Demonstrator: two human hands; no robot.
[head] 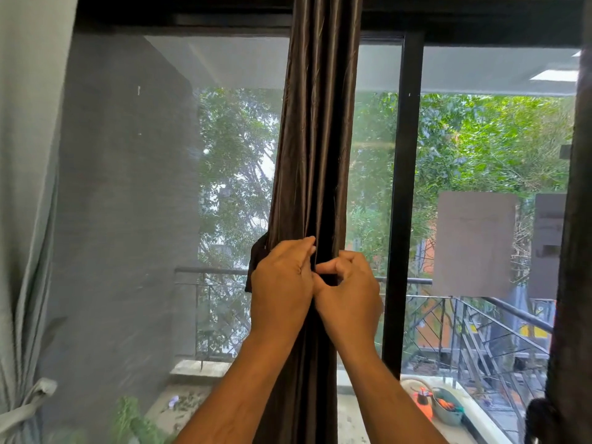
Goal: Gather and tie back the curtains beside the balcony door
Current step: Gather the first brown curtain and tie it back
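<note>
Between both hands' fingers (307, 243), the gathered brown curtain (317, 139) sits pinched

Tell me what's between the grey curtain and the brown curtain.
In the head view, only the mesh screen lies between the grey curtain and the brown curtain.

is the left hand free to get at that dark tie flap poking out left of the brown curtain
Probably yes: the left hand grips the brown curtain right beside the tie flap, and nothing lies between them, though it must loosen its hold first.
</note>
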